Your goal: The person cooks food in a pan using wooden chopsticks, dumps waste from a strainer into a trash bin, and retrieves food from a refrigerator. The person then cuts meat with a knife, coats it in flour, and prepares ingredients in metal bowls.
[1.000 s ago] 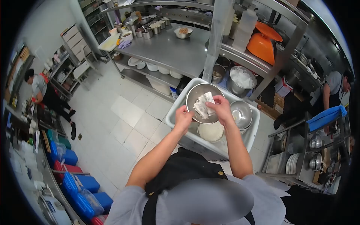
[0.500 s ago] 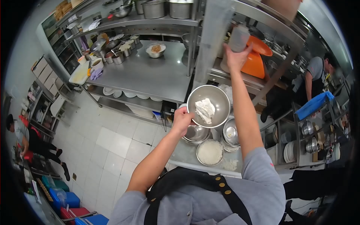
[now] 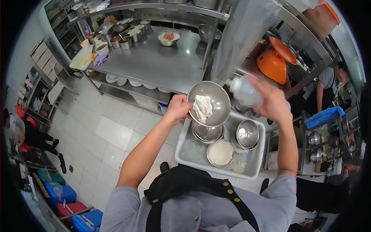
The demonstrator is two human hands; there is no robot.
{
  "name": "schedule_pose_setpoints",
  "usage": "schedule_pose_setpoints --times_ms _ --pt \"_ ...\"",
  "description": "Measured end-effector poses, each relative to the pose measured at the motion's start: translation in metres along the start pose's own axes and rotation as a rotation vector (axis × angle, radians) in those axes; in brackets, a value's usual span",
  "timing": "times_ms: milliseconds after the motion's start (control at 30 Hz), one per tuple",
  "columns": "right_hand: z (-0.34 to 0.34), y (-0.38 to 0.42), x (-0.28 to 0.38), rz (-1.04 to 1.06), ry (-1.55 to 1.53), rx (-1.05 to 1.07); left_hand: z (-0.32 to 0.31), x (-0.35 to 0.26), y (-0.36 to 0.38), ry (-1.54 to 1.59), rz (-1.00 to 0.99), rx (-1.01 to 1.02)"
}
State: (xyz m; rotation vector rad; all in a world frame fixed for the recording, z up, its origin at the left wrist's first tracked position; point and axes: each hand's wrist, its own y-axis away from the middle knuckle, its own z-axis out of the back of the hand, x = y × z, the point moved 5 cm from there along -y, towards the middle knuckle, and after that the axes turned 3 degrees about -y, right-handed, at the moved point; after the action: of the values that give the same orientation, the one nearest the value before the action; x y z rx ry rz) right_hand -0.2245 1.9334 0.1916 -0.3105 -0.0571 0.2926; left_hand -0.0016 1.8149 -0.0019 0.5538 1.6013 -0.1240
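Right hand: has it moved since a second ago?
Yes. The right hand left the steel bowl, reached to the shelf by the orange lid, and returned holding a squeeze bottle.

steel bowl (image 3: 218, 101) tilted (white lump inside); clear bottle (image 3: 244, 92) tipped.

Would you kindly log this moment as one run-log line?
left hand: holds bowl with white lump | right hand: tilts bottle toward bowl | below: tub

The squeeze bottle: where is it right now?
In the head view, the squeeze bottle is in the right hand, tilted toward the steel bowl held by the left hand.
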Motion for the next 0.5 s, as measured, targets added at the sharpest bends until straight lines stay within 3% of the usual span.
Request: schedule_pose_setpoints --times_ms 67,167,333,400,500 --pt "-0.025 0.009 0.013 0.004 0.219 0.302 0.000 0.004 -0.002 -0.068 0.006 0.017" --pt "-0.041 0.015 0.034 0.104 0.353 0.430 -0.003 0.012 0.000 -0.140 0.023 0.052" --pt "-0.058 -0.007 0.060 0.094 0.469 0.499 -0.012 0.020 0.012 -0.227 0.035 0.097" --pt "-0.055 -0.021 0.072 0.177 0.613 0.361 -0.013 0.026 0.012 -0.217 0.046 0.132" --pt "-0.058 -0.020 0.086 0.189 0.596 0.479 -0.011 0.036 0.012 -0.215 0.053 0.139"
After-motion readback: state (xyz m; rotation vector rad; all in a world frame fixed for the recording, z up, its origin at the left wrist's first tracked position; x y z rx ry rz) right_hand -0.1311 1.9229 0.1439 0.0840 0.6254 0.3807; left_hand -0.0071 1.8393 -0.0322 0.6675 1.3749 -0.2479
